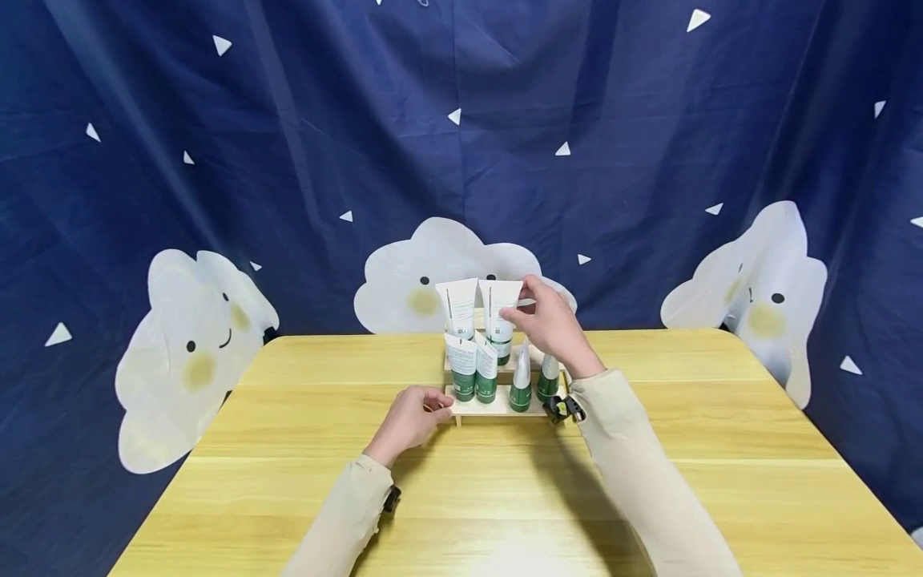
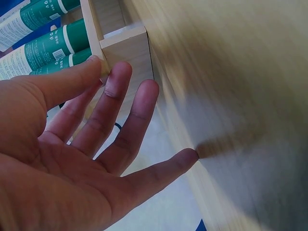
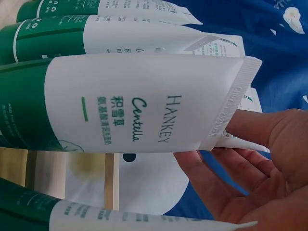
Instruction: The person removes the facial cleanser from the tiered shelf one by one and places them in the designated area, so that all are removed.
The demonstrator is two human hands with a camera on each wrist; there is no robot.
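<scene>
A small two-step wooden rack (image 1: 476,409) stands on the table with green-and-white squeeze tubes on it. My right hand (image 1: 551,320) pinches the upper end of an upright squeeze tube (image 1: 496,311) at the rear step. Whether its cap rests on that step, I cannot tell. Left of it stands another tube (image 1: 459,308). Several tubes, such as the left one (image 1: 461,370), stand on the front step. In the right wrist view a front tube (image 3: 125,101) partly hides the held one. My left hand (image 1: 411,417) holds the rack's left end, thumb on its edge (image 2: 98,48).
The rack stands toward the back of the wood-grain table (image 1: 324,369). Behind the table hangs a dark blue curtain (image 1: 310,136) with white clouds and triangles. Each wrist wears a black device, such as the right strap (image 1: 564,409).
</scene>
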